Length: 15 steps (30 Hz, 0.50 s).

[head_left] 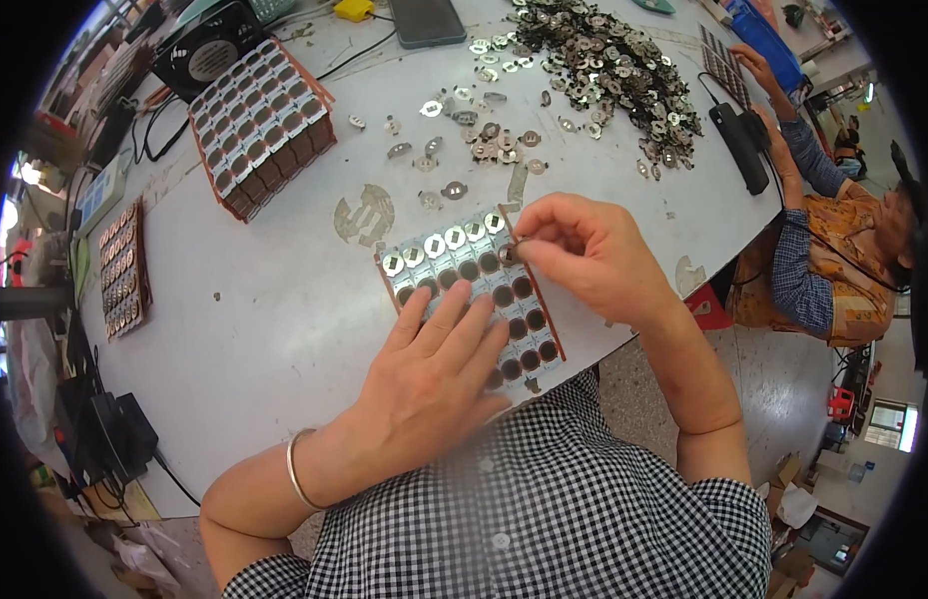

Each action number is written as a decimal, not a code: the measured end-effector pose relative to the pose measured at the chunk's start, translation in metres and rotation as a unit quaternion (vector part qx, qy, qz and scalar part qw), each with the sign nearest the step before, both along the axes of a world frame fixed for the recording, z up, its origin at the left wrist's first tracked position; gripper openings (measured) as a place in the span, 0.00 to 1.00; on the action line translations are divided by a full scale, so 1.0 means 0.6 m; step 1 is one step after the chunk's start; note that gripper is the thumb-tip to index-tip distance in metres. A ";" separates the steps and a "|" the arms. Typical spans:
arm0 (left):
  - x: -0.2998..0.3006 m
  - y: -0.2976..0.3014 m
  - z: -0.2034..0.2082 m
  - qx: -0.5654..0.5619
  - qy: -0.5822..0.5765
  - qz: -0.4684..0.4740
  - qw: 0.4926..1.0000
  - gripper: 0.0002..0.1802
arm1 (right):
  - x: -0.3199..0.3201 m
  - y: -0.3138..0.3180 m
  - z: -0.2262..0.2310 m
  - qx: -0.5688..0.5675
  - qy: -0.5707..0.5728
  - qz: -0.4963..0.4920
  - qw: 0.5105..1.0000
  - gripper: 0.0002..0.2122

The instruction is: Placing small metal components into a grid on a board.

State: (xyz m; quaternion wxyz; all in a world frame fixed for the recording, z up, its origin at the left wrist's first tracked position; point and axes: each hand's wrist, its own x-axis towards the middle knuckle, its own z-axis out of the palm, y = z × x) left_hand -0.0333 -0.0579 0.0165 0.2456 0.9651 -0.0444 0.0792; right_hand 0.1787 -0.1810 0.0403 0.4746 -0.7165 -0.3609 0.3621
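Note:
A panel of small circuit boards (532, 305) with rows of dark round spots lies before me at the table's near edge. Shiny round metal clips (434, 243) fill its far row. My left hand (429, 379) rests on the panel with fingers stretched and spread, covering part of the nearer rows. At the right end of the second row, my right hand (599, 250) pinches a small metal clip (511, 254) against the panel; fingertips partly hide it. Beyond the panel, loose metal clips (504, 148) are scattered on the white table (274, 290).
A large heap of clips (609, 75) sits far right. A tall stack of panels (264, 130) stands far left, with another small stack (122, 270) nearer. A phone (429, 22) lies at the back. On the right, a co-worker (833, 260) handles a panel (723, 65) beside a black device (738, 145).

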 end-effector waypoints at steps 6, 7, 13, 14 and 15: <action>0.001 0.002 0.001 0.002 0.004 0.000 1.000 0.38 | -0.034 0.027 -0.019 -0.022 -0.105 0.005 0.994 0.04; 0.001 0.002 0.001 0.000 0.007 0.002 1.000 0.38 | -0.036 0.029 -0.022 -0.010 -0.134 0.003 0.991 0.04; -0.001 0.000 -0.001 -0.011 -0.005 0.004 1.000 0.38 | -0.036 0.028 -0.021 -0.022 -0.125 0.005 0.992 0.03; -0.001 0.000 -0.002 -0.012 -0.006 0.005 1.000 0.38 | -0.037 0.026 -0.024 -0.023 -0.125 0.005 0.992 0.03; 0.000 0.000 -0.002 -0.013 -0.007 0.006 1.000 0.38 | -0.037 0.023 -0.030 0.005 -0.215 0.010 0.976 0.04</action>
